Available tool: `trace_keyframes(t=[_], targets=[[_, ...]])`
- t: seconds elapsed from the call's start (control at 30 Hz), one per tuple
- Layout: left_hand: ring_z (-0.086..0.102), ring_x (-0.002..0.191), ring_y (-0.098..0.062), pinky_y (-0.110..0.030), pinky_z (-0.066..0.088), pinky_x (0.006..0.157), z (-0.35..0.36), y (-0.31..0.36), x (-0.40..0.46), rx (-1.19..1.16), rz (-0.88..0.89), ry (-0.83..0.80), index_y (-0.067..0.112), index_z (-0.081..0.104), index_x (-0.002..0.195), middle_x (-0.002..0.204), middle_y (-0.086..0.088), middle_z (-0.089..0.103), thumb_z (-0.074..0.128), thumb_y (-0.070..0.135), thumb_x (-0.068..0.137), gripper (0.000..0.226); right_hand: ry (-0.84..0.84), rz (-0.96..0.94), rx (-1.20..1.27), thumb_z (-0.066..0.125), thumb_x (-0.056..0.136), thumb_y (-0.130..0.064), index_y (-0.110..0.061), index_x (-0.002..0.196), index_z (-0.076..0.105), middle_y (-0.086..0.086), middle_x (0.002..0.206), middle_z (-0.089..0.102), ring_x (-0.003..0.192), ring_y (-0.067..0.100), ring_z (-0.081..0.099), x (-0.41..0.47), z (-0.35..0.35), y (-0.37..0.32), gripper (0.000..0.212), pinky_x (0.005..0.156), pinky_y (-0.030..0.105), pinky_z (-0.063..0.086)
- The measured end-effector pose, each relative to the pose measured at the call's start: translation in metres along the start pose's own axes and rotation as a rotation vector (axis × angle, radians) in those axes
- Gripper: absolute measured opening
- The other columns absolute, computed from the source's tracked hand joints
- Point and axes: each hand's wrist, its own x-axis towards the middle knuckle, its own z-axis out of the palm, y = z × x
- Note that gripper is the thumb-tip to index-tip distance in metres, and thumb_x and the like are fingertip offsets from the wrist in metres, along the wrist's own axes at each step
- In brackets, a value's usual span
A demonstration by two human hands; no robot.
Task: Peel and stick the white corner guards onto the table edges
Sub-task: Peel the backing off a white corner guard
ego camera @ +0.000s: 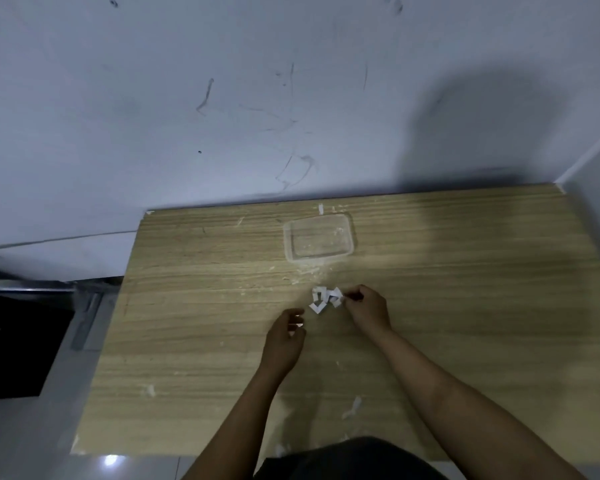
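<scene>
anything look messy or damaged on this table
Yes. The table carries whitish smears and flecks, thickest just in front of the clear container, plus bits near the front edge. The white corner guards lie jumbled in a loose pile.

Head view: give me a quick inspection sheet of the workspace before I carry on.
Surface: wooden table, streaked with white residue.
Job's things: small pile of white corner guards mid-table.
Clutter: clear plastic container behind the pile; contents cannot tell.
Grippers: right hand pinches at the pile's edge; left hand hovers beside it, fingers loosely curled, holding nothing.
Cables: nothing seen.
Surroundings: scuffed white wall behind the table.
</scene>
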Motion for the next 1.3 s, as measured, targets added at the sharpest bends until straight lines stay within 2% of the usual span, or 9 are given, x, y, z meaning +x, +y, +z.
trace_keyframes(t=[0.07, 0.17, 0.3, 0.53, 0.63, 0.83, 1.0, 1.17, 1.3], targets=[[0.067, 0.096, -0.017, -0.022, 0.053, 0.075, -0.01, 0.014, -0.001, -0.05, 0.023, -0.009, 0.026, 0.062, 0.115, 0.105, 0.004, 0.07, 0.056, 0.005, 0.09, 0.033, -0.02, 0.01, 0.117, 0.072, 0.085, -0.018, -0.02, 0.092, 0.072, -0.004, 0.097, 0.073, 0.09, 0.012, 0.066, -0.015, -0.004, -0.012, 0.007, 0.078, 0.023, 0.047], [0.068, 0.091, -0.021, -0.013, 0.049, 0.061, -0.029, 0.04, -0.005, -0.156, 0.086, -0.029, 0.024, 0.057, 0.12, 0.103, -0.005, 0.07, 0.054, 0.005, 0.094, 0.032, -0.03, -0.01, 0.288, 0.07, 0.087, -0.02, -0.02, 0.087, 0.072, -0.003, 0.087, 0.074, 0.073, 0.013, 0.067, -0.05, -0.01, -0.035, 0.003, 0.065, 0.023, 0.048], [0.071, 0.087, -0.016, -0.017, 0.052, 0.067, -0.062, 0.062, -0.021, -0.203, 0.186, -0.11, 0.025, 0.058, 0.123, 0.099, -0.002, 0.072, 0.057, 0.014, 0.096, 0.03, -0.018, -0.093, 0.394, 0.068, 0.089, -0.016, -0.014, 0.085, 0.071, 0.002, 0.08, 0.074, 0.062, 0.009, 0.064, -0.091, 0.0, -0.065, 0.006, 0.06, 0.024, 0.048], [0.073, 0.085, -0.016, -0.024, 0.055, 0.071, -0.139, 0.071, -0.055, -0.324, 0.269, -0.195, 0.016, 0.068, 0.111, 0.09, -0.007, 0.076, 0.067, 0.011, 0.091, 0.021, 0.064, -0.142, 0.528, 0.069, 0.089, -0.013, -0.008, 0.087, 0.071, 0.003, 0.078, 0.073, 0.067, 0.011, 0.067, -0.155, 0.042, -0.117, 0.006, 0.062, 0.025, 0.051], [0.073, 0.08, -0.013, -0.02, 0.055, 0.071, -0.169, 0.064, -0.063, -0.355, 0.291, -0.194, 0.012, 0.069, 0.11, 0.086, -0.008, 0.076, 0.073, 0.009, 0.086, 0.025, 0.111, -0.154, 0.559, 0.07, 0.089, -0.012, -0.005, 0.087, 0.07, 0.009, 0.079, 0.073, 0.065, 0.013, 0.066, -0.178, 0.069, -0.134, 0.007, 0.063, 0.029, 0.052], [0.072, 0.076, -0.011, -0.021, 0.056, 0.071, -0.208, 0.051, -0.07, -0.414, 0.302, -0.173, 0.014, 0.074, 0.098, 0.083, -0.003, 0.077, 0.067, 0.003, 0.089, 0.016, 0.148, -0.223, 0.561, 0.071, 0.088, -0.014, -0.017, 0.095, 0.071, 0.002, 0.084, 0.075, 0.07, 0.011, 0.069, -0.211, 0.092, -0.161, 0.008, 0.063, 0.025, 0.053], [0.072, 0.081, -0.016, -0.023, 0.057, 0.076, -0.22, 0.055, -0.072, -0.413, 0.35, -0.189, 0.019, 0.076, 0.098, 0.087, -0.004, 0.078, 0.068, 0.008, 0.09, 0.016, 0.146, -0.314, 0.55, 0.067, 0.091, -0.009, -0.02, 0.112, 0.071, 0.004, 0.087, 0.073, 0.072, 0.012, 0.069, -0.222, 0.079, -0.171, 0.024, 0.068, 0.027, 0.057], [0.07, 0.082, -0.017, -0.031, 0.057, 0.081, -0.212, 0.067, -0.071, -0.374, 0.365, -0.191, 0.018, 0.077, 0.101, 0.087, -0.004, 0.078, 0.068, 0.013, 0.091, 0.015, 0.135, -0.36, 0.435, 0.071, 0.089, -0.013, -0.022, 0.105, 0.076, 0.0, 0.089, 0.076, 0.075, 0.013, 0.071, -0.225, 0.063, -0.172, 0.019, 0.073, 0.03, 0.059], [0.073, 0.087, -0.017, -0.031, 0.058, 0.083, -0.205, 0.078, -0.072, -0.363, 0.382, -0.227, 0.017, 0.076, 0.106, 0.092, 0.0, 0.078, 0.068, 0.017, 0.091, 0.018, 0.172, -0.348, 0.421, 0.072, 0.087, -0.013, -0.019, 0.097, 0.077, 0.001, 0.085, 0.077, 0.072, 0.014, 0.072, -0.223, 0.05, -0.171, 0.012, 0.068, 0.028, 0.057]])
